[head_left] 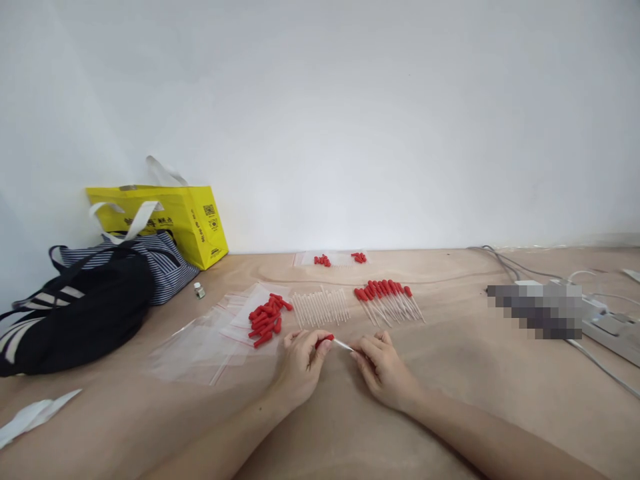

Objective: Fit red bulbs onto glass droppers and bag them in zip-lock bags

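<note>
Between thumb and fingers, my left hand (305, 363) pinches a red cap (327, 338). A thin white stick (343, 344) runs from that cap to the fingertips of my right hand (381, 368), which are closed on its other end. Loose red caps (265, 320) lie in a pile on clear plastic bags, beyond my left hand. Beside them is a row of bare white sticks (321, 307). Further right, several white sticks with red caps on their far ends (390, 300) lie side by side.
Clear bags (195, 350) spread to the left. Near the wall lie small bagged red pieces (323, 261). A small bottle (199, 291), a black bag (85, 320) and a yellow bag (200, 230) are at left. Cables and a power strip (613, 327) lie right; white tissue (35, 417) front left.
</note>
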`<control>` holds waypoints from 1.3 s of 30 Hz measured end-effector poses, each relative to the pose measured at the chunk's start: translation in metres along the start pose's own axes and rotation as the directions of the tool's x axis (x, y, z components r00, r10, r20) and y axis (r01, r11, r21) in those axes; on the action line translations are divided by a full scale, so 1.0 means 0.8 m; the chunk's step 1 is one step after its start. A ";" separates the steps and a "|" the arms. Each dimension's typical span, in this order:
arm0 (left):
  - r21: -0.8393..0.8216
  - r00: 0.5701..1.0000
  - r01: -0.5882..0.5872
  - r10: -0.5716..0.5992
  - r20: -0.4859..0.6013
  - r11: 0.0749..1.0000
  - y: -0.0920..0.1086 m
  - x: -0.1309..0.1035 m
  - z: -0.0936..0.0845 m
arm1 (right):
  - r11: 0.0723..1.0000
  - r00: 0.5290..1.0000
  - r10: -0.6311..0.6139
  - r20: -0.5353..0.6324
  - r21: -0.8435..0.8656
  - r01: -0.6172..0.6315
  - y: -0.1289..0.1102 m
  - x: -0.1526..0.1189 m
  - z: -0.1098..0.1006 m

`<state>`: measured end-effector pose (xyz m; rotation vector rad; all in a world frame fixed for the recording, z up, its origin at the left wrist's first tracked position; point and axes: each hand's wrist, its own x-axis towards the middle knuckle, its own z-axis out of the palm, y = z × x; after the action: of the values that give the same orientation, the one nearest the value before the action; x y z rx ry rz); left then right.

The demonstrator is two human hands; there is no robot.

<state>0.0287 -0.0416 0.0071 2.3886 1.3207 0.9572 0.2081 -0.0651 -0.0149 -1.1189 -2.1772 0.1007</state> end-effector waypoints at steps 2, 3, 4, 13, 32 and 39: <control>0.010 1.000 -0.022 0.022 -0.014 1.000 0.001 -0.001 0.000 | 0.998 0.998 -0.054 0.044 -0.026 0.055 -0.004 0.000 0.000; 0.017 0.999 -0.036 0.036 -0.019 0.999 0.000 -0.001 0.000 | 0.997 0.996 -0.070 0.055 -0.036 0.072 -0.005 0.000 0.000; 0.023 0.999 -0.047 0.047 -0.025 0.999 -0.001 -0.002 0.001 | 0.996 0.996 -0.071 0.053 -0.041 0.073 -0.006 0.000 -0.001; 0.048 0.998 -0.039 0.041 -0.054 0.998 -0.012 -0.002 0.004 | 0.992 0.990 0.114 -0.085 0.063 -0.109 0.006 0.003 0.002; 0.071 0.980 -0.198 0.195 0.050 0.978 -0.004 -0.008 -0.002 | 0.960 0.980 -0.185 0.071 -0.201 0.195 0.010 0.009 -0.020; 0.075 0.959 -0.282 0.280 0.040 0.956 0.001 -0.012 -0.002 | 0.953 0.975 -0.220 0.030 -0.207 0.221 0.007 0.007 -0.010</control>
<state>0.0244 -0.0501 0.0047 2.6938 1.0442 0.9513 0.2150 -0.0592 -0.0077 -0.9776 -2.3445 -0.2292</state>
